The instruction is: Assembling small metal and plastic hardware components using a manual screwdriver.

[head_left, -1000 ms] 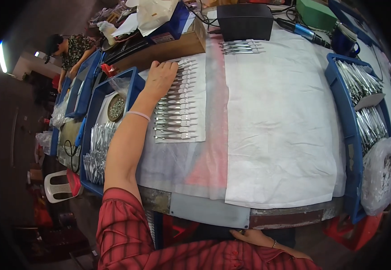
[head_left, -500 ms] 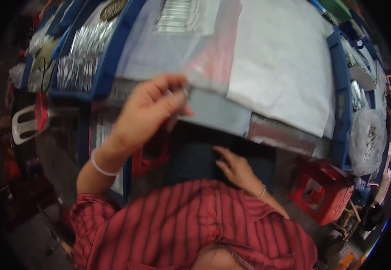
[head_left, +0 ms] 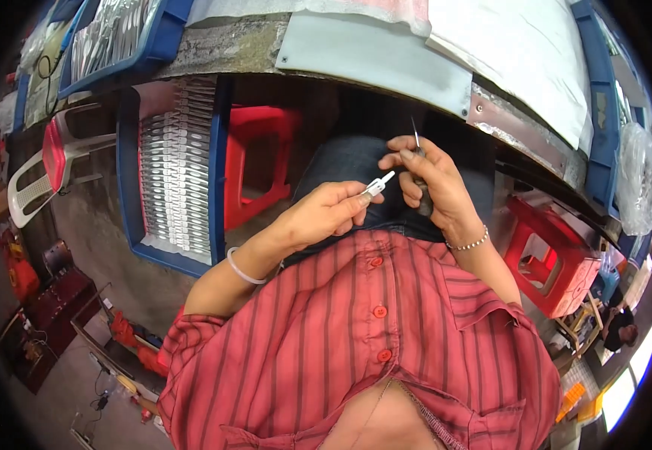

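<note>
Head view: left hand point(head_left: 326, 217) grip pinches small white part point(head_left: 377, 184); right hand point(head_left: 427, 176) grip holds thin pointed tool point(head_left: 417, 146). Step, as judged: bringing the tool tip to the part; it calls for fine alignment.

Under my grey workbench point(head_left: 386, 56) stand red plastic stools point(head_left: 255, 161), a blue tray point(head_left: 127, 187) leans beside them, and the concrete floor point(head_left: 86, 247) looks dusty
</note>
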Available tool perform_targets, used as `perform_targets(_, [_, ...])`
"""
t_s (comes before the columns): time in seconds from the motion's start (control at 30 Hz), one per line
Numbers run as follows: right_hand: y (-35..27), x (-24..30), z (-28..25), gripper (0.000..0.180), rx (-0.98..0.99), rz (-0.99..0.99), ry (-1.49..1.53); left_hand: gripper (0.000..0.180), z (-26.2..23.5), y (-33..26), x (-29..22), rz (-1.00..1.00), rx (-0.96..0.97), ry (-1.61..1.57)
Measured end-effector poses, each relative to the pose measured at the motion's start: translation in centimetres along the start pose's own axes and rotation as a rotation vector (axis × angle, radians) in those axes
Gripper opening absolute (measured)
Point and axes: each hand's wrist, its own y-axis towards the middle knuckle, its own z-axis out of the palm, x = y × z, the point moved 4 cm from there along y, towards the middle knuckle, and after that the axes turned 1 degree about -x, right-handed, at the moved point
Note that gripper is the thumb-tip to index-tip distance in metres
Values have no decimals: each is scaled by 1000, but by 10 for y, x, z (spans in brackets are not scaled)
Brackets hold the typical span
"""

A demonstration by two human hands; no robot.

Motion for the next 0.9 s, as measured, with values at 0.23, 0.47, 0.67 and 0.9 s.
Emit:
perform_targets(0.23, [15, -6, 6, 21, 184, 96, 148, 26, 6, 4, 4, 32, 23, -75])
perform_targets(0.47, [-32, 32, -7, 50, 2, -255, -1025, 25, -4, 30, 4, -13, -41, -286])
perform_targets(0.67, [-66, 55, -1, 42, 148, -563, -1317, 27, 1, 41, 8, -24, -101, -209])
perform_targets(0.9, [-59, 53, 4, 40, 157, -567, -1278, 25, 3, 41, 4, -57, -148, -253])
